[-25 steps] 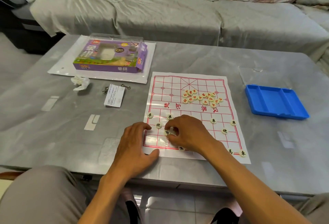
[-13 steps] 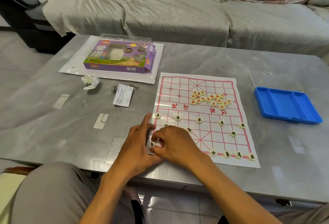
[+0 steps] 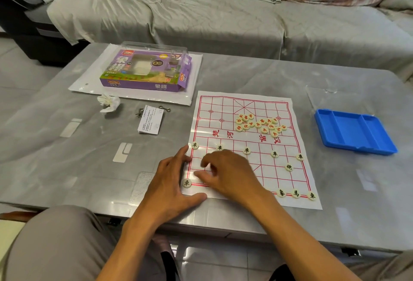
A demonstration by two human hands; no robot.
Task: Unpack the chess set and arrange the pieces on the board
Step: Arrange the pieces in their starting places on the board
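- The paper board (image 3: 245, 146) is already unfolded and lies flat on the grey table (image 3: 245, 75), close to the table's near edge.
- The purple box (image 3: 143, 70) of the set stands near the far left corner of the table, and the blue tray (image 3: 355, 133) lies near the right edge with nothing visible in it. So I judge the unpacking is finished.
- The black pieces are partly arranged. Five soldiers (image 3: 246, 150) stand in one row just below the river, one cannon (image 3: 289, 167) is behind them on the right side, and a chariot (image 3: 186, 183) stands at the near left corner of the board.
- Three more black pieces (image 3: 296, 193) stand at the right end of the near row. The middle of this row is hidden by the right arm.
- The red pieces (image 3: 260, 124) lie in a loose heap on the far half, not yet arranged; this seems the biggest part left.
- The left hand (image 3: 169, 182) lies flat with spread fingers on the left edge of the board and holds nothing.
- The right hand (image 3: 228, 173) has curled fingers above the near left squares. I cannot tell if it pinches a piece.
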